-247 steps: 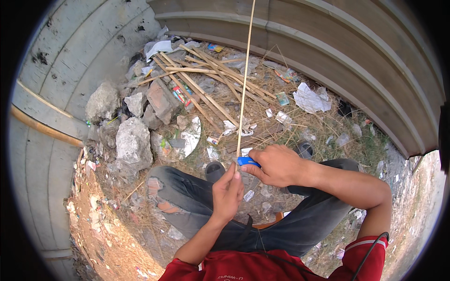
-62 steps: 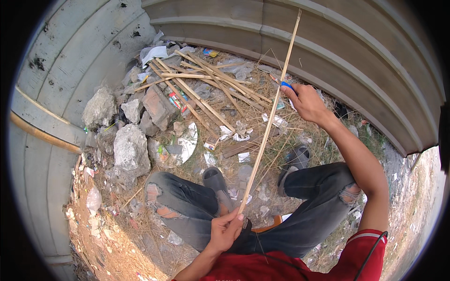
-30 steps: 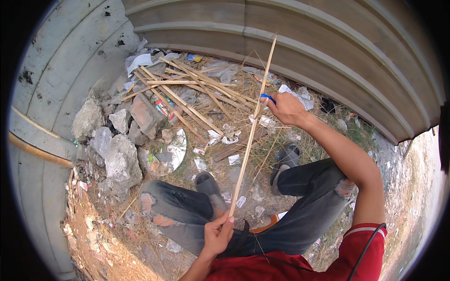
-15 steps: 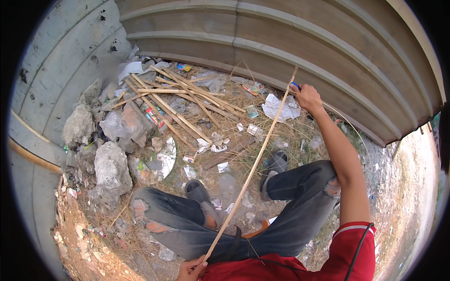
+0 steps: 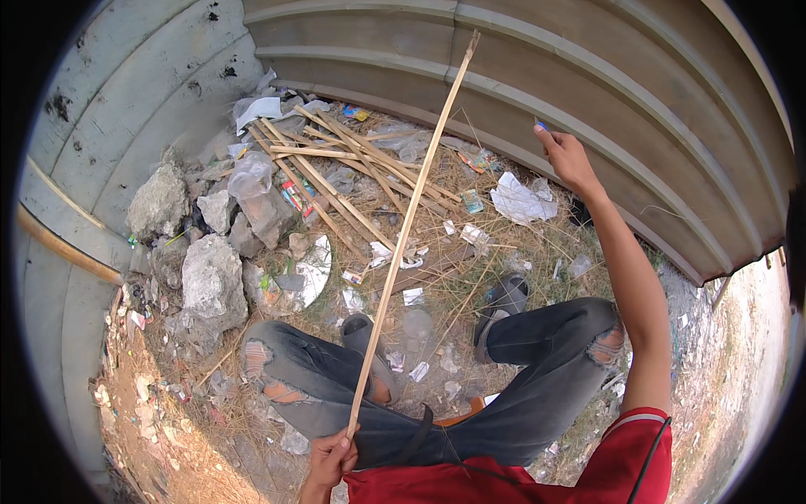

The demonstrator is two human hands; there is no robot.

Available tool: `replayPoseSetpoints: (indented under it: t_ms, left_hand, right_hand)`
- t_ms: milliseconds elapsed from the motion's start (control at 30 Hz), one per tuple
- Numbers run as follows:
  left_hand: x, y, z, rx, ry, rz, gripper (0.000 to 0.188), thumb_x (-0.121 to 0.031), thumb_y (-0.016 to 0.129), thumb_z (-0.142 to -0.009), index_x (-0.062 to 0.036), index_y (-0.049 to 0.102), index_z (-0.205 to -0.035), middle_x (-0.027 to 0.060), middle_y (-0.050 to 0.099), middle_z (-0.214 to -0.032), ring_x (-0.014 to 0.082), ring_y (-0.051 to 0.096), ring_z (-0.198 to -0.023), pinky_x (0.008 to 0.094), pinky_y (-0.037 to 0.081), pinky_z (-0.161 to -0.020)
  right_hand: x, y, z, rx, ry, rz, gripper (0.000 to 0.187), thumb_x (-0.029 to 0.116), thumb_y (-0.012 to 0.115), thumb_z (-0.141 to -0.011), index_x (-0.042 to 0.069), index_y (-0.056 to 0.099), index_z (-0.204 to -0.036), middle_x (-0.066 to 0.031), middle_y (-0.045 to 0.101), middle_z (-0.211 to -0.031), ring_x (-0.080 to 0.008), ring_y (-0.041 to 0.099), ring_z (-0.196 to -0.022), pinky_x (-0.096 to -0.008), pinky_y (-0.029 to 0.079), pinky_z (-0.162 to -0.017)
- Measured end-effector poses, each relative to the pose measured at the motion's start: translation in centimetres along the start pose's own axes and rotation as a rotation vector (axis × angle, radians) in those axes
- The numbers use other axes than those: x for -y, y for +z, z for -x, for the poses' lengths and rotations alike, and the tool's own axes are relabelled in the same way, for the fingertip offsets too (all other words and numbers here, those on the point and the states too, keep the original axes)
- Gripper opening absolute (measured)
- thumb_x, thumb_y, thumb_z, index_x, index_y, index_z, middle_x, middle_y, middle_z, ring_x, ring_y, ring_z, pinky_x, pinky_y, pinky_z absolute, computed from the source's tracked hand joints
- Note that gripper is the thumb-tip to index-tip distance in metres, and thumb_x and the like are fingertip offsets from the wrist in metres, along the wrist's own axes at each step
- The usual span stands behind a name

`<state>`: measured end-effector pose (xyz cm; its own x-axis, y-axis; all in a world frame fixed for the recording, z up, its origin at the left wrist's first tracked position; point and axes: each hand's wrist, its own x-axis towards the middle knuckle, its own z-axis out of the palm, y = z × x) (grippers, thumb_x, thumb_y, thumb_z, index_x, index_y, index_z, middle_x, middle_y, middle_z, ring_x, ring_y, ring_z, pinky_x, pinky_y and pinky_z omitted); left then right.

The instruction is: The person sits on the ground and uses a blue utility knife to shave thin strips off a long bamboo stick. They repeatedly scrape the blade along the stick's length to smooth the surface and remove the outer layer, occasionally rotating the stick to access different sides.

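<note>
My left hand [image 5: 332, 455], low in front of my lap, is closed around the lower end of a long pale bamboo strip [image 5: 409, 223]. The strip slants up and away, its frayed dark tip against the brown metal wall. Out to the right, my right hand [image 5: 567, 158] is raised and closed on a small blue tool [image 5: 540, 126]. Only a bit of blue shows past the fingers, so its kind is unclear. This hand is apart from the strip.
A pile of similar strips [image 5: 332, 181] lies on the littered ground ahead. Rocks [image 5: 211, 281] are heaped on the left beside a pale sheet wall [image 5: 134, 109]. A corrugated metal wall [image 5: 604, 101] closes off the far side. My bent knees frame the near ground.
The strip's far end has swung up and left, away from my right hand. My right hand has moved slightly right and up. A thin curling sliver beside it is gone from the hand.
</note>
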<state>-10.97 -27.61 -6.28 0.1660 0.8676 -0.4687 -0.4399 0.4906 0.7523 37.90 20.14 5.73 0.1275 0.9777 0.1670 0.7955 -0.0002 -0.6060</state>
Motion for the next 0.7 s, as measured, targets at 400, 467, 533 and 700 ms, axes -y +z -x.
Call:
replayPoseSetpoints:
  t_ms: [400,467,533,700]
  left_hand:
    - [-4.9,13.5,-12.6,0.026,0.348,-0.056,0.036,-0.013,0.054,-0.107,0.0013,0.059,-0.139,-0.0047,0.045,-0.064,0.0025,0.034,-0.049,0.0216,0.026,-0.044]
    - [-5.5,14.6,-13.3,0.058,0.351,-0.057,0.036,-0.012,0.055,-0.107,0.002,0.059,-0.14,-0.005,0.048,-0.065,0.0017,0.036,-0.05,0.0211,0.027,-0.045]
    - [-5.8,15.4,-13.9,0.075,0.361,-0.057,0.036,-0.011,0.056,-0.107,0.002,0.059,-0.14,-0.005,0.049,-0.065,0.0018,0.036,-0.05,0.0209,0.028,-0.046]
    - [-6.9,16.0,-14.4,0.122,0.264,-0.087,0.042,-0.019,0.049,-0.11,0.0018,0.051,-0.147,-0.0054,0.044,-0.067,0.0021,0.034,-0.052,0.0203,0.027,-0.046]
  right_hand:
    - [15.2,4.8,15.7,0.628,-0.119,-0.624,0.037,0.041,0.076,-0.093,0.005,0.071,-0.102,0.0074,0.045,-0.065,-0.0046,0.04,-0.06,-0.0263,0.032,-0.054]
    - [15.0,5.4,16.3,0.675,-0.09,-0.677,0.034,0.038,0.076,-0.093,0.005,0.071,-0.098,0.0073,0.046,-0.066,-0.0052,0.04,-0.062,-0.0267,0.033,-0.056]
    - [14.3,6.0,16.2,0.659,-0.124,-0.685,0.033,0.037,0.076,-0.094,0.005,0.07,-0.098,0.007,0.048,-0.067,-0.005,0.041,-0.063,-0.0263,0.034,-0.056]
    - [14.6,4.5,15.5,0.759,-0.14,-0.755,0.03,0.033,0.076,-0.094,0.006,0.068,-0.103,0.0075,0.048,-0.068,-0.0042,0.042,-0.063,-0.0259,0.033,-0.056]
